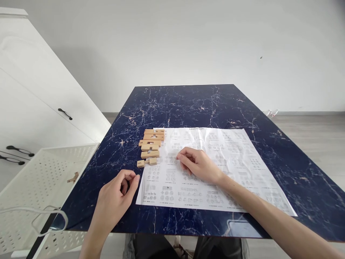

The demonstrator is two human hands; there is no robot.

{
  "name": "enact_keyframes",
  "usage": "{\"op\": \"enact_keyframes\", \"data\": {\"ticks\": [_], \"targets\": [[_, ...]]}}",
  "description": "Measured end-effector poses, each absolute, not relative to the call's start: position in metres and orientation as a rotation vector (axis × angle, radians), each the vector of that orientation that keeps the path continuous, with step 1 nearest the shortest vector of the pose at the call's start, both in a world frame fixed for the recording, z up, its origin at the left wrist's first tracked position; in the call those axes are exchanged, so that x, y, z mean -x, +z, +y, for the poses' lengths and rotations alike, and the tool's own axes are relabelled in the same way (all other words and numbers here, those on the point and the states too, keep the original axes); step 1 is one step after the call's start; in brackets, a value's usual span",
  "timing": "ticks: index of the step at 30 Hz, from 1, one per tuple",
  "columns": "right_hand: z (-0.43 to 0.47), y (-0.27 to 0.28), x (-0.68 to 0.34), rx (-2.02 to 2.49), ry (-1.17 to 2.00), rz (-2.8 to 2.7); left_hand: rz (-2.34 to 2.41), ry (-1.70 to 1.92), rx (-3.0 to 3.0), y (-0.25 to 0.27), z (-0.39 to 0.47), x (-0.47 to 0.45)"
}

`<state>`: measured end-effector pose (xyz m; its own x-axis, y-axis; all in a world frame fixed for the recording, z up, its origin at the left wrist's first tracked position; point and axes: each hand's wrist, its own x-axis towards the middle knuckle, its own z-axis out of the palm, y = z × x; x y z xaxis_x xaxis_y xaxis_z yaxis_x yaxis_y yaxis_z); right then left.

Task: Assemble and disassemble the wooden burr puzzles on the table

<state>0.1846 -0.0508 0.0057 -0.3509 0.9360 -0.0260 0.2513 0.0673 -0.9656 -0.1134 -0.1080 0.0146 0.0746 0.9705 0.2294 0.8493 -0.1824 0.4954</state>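
My left hand (115, 196) rests at the near left of the table, beside the paper's lower left corner. Its fingers curl loosely towards the thumb, and nothing shows in them. On the printed paper sheet (215, 194) lies my right hand (198, 164), with fingers curled in and the thumb near the index finger; no object is visible in it. Several notched wooden puzzle pieces (150, 154) form a column across the sheet's left edge, between and beyond my hands. Some carry dark numbers. Small diagrams in rows cover the creased sheet; my right forearm hides part of it.
The dark blue marbled table (183, 104) ends near a pale wall. Left of it stand a white perforated cart (16, 196) with a small wooden piece (73, 177) inside, a white cable (33, 209) and a white cabinet (40, 86). A rectangular reflection shows at the near edge.
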Motion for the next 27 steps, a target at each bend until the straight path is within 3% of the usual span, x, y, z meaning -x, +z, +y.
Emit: {"op": "enact_keyframes", "data": {"ticks": [27], "targets": [[-0.0494,0.0074,-0.1861,1.190,1.318,-1.679,1.884,0.711,-2.195,0.0123,-0.1032,0.1130]]}}
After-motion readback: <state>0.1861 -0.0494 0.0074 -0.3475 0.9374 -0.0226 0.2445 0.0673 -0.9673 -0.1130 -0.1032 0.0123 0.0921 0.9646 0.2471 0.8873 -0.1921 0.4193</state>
